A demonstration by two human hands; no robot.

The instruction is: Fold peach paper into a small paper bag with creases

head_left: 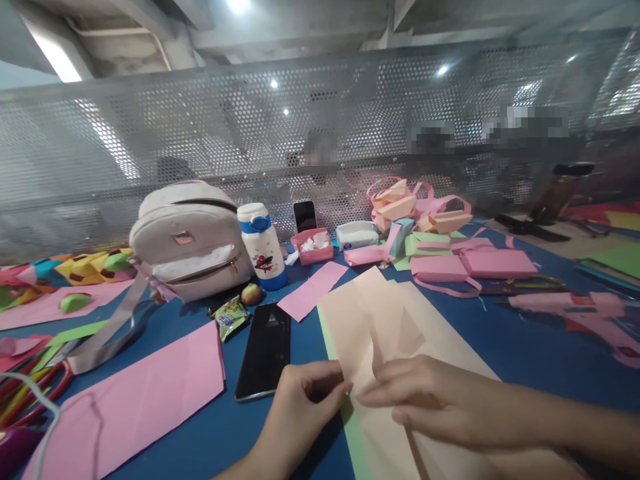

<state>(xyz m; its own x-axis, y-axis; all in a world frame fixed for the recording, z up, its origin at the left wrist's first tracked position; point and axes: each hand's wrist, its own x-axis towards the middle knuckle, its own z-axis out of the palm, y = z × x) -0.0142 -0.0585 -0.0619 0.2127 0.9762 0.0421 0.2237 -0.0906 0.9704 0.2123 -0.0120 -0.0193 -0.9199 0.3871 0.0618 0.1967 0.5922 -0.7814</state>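
Observation:
A peach sheet of paper (350, 307) with creases and a raised flap lies over other peach and light green sheets in front of me. My left hand (307, 407) pinches the left edge of this sheet between thumb and fingers. On its middle rests my right hand (425, 397), fingers stretched out to the left and touching the paper beside the raised flap. The fingertips of both hands are close together. A black phone (265, 350) lies just left of my left hand.
Pink paper (145, 400) and scissors (55, 387) lie left. Behind stand a white backpack (190, 240), a bottle (263, 247) and a tissue box (313, 250). Folded pink paper bags (440, 267) and a pink glue gun (570, 303) are right. A perforated metal screen (210, 133) borders the table.

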